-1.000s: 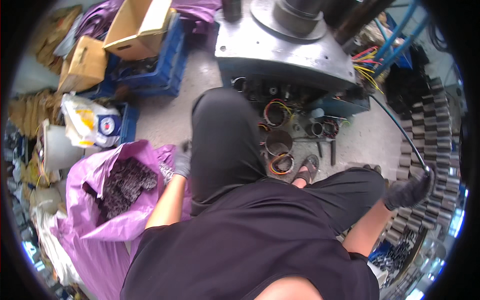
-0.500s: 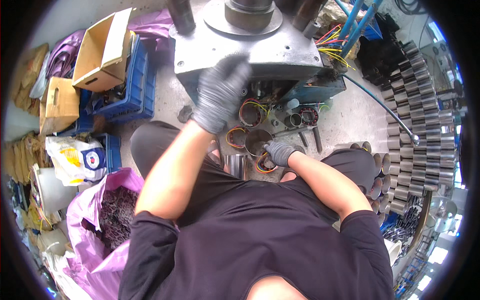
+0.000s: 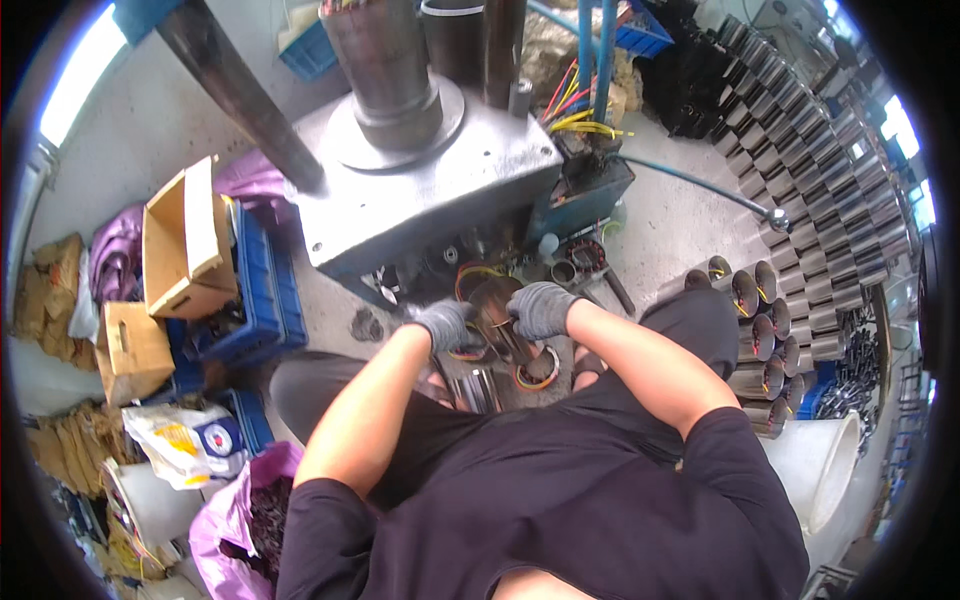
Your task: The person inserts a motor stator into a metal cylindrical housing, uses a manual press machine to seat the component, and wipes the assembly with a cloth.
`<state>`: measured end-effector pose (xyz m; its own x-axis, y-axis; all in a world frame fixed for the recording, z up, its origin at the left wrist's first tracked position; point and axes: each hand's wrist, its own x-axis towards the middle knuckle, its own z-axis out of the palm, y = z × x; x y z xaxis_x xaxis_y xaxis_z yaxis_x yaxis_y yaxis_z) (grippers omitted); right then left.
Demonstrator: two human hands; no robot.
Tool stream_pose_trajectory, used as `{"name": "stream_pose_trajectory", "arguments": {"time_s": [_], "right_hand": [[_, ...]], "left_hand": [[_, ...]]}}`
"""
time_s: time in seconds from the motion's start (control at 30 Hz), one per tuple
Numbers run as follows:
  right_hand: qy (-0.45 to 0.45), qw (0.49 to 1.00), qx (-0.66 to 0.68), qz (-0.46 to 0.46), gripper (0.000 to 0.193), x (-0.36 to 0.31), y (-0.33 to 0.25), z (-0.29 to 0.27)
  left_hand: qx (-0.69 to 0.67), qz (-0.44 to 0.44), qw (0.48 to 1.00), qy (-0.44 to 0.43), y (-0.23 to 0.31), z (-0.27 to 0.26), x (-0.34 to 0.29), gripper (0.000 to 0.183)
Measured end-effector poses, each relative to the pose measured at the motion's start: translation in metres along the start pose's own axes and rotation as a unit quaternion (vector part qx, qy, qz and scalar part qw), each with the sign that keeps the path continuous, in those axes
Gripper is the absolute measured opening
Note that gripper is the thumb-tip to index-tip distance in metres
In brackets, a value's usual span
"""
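A metal cylinder (image 3: 497, 313) is between my gloved hands, low in front of the press and slightly tilted. My right hand (image 3: 543, 310) is closed on its right side. At its left side, my left hand (image 3: 444, 325) has its fingers curled against the cylinder; the fingertips are partly hidden. Just below lies a stator ring (image 3: 538, 369) with coloured wires. A shiny steel sleeve (image 3: 476, 390) stands by my left foot. Another wired ring (image 3: 585, 256) lies near the press, beside a small metal cup (image 3: 563, 271).
A heavy press (image 3: 430, 190) with a thick ram rises ahead. A long lever with a ball end (image 3: 778, 219) reaches out to the right. Stacked metal sleeves (image 3: 800, 190) line the right side. Cardboard boxes (image 3: 188, 245), blue crates (image 3: 262, 290) and a purple sack (image 3: 225, 520) stand left.
My left hand has come down from the press's top plate to the cylinder. The cylinder has risen and tilted in my right hand. The view has shifted and turned.
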<state>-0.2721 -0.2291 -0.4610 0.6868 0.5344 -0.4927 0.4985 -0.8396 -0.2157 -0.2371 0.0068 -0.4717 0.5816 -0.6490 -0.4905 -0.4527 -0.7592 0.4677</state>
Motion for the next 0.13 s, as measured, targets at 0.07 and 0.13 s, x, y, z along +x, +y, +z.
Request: {"name": "stream_pose_trajectory", "arguments": {"time_s": [0.07, 0.13], "right_hand": [[0.141, 0.989, 0.031, -0.016, 0.032, -0.025, -0.003, -0.04], [0.19, 0.982, 0.015, -0.016, 0.027, -0.044, 0.008, -0.058]], "left_hand": [[0.009, 0.016, 0.997, 0.069, 0.007, -0.007, 0.003, 0.06], [-0.084, 0.068, 0.987, 0.12, 0.036, -0.041, -0.008, 0.059]]}}
